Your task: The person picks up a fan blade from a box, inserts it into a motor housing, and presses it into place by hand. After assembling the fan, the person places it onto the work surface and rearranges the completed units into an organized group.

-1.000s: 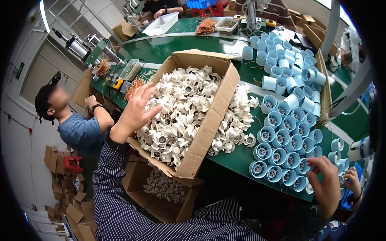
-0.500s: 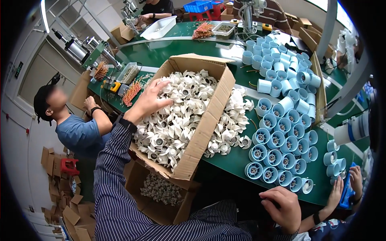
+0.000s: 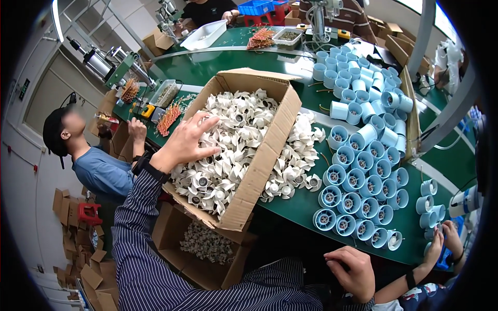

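My left hand (image 3: 185, 142) has its fingers spread wide over the white fan wheels (image 3: 241, 137), thumb set apart; I cannot tell whether the fingertips touch them. My right hand (image 3: 355, 272) is just off the near edge of the table, its fingers loosely curled; I cannot tell whether they pinch anything.

The fan wheels, too many to count, fill one cardboard box (image 3: 264, 166) on the green table (image 3: 233, 65). One loose heap (image 3: 295, 155) of the same wheels lies beside its right wall. Below, a second box (image 3: 166, 228) holds one more pile of white pieces (image 3: 207, 243).

Right of the heap, blue cups (image 3: 371, 184) crowd the table, overlapping too much for a full count; the nearest row has five, and its rightmost cup (image 3: 394, 240) contains one white piece. At least four more cups stand apart farther right, near a co-worker's two hands (image 3: 430, 251). On my left is one person in a blue shirt (image 3: 101, 168). Farther back are one white tray (image 3: 207, 36) and one blue crate (image 3: 255, 8).
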`<state>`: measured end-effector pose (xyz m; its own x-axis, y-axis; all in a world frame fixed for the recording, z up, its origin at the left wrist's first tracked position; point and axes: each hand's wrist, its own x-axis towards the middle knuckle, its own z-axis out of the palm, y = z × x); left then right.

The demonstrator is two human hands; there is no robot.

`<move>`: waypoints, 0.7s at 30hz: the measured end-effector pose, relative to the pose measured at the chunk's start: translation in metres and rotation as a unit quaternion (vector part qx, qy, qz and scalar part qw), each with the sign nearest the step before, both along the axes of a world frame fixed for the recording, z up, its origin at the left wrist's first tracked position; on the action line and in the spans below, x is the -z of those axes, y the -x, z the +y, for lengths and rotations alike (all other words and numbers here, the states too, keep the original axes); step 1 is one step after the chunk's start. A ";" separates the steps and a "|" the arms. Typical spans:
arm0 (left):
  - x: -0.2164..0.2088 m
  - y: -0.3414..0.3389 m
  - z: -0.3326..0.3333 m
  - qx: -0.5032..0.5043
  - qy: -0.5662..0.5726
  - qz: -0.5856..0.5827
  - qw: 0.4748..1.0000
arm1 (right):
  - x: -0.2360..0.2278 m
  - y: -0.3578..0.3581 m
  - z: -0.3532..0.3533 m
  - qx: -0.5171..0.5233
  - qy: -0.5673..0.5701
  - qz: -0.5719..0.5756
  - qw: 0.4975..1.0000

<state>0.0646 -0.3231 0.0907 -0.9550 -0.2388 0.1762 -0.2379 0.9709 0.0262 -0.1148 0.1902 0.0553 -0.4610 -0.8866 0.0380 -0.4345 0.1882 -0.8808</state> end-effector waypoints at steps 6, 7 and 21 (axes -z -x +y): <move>0.003 0.008 -0.002 -0.003 0.015 -0.004 1.000 | 0.002 -0.008 -0.005 -0.027 -0.012 -0.012 0.999; 0.002 0.006 -0.001 0.016 0.022 0.000 1.000 | 0.003 -0.009 -0.003 -0.025 -0.013 -0.013 1.000; 0.017 0.016 0.024 -0.113 0.062 -0.002 0.992 | 0.006 -0.014 0.001 0.000 -0.005 -0.001 1.000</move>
